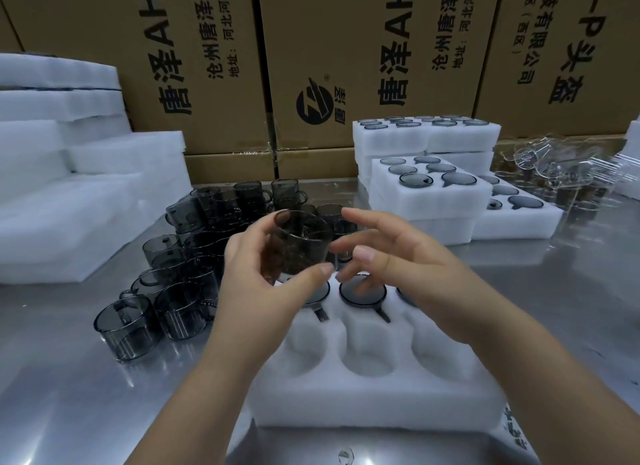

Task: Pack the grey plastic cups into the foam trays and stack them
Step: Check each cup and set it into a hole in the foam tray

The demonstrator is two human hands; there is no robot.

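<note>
Packing under way, near tray about half filled.

Found left hand gripping a grey cup above the foam tray; found right hand open, fingers relaxed, just beside that cup. Noted back-row pockets filled and three front pockets empty. Noted filled trays stacked rear right and many loose cups waiting at left. Judged well short of completion.
</note>
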